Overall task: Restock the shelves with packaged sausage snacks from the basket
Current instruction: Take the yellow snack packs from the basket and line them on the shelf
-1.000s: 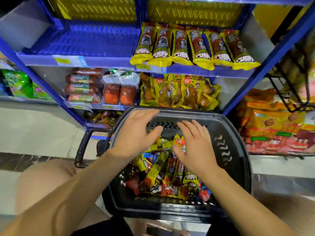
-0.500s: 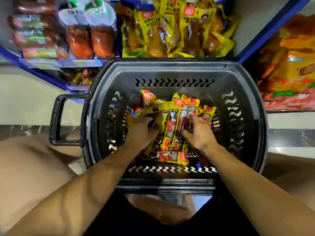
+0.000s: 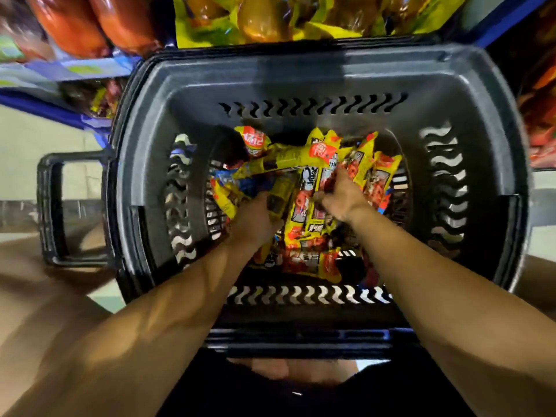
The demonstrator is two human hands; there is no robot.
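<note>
A: Checking reach: both hands deep in the black basket [image 3: 301,70], on the sausage snack packs [image 3: 310,206].

B: Grip?

A: Left hand [image 3: 255,216] curls round a yellow pack [image 3: 278,194]; right hand [image 3: 341,195] pinches packs. Long axes run near-to-far wall; both equally near.

Dim, warm overhead light; glare on basket [image 3: 301,73] rim. Motion blur on shelf goods [image 3: 99,25] up top. Strong fisheye warp at edges; forearms shadowed.
</note>
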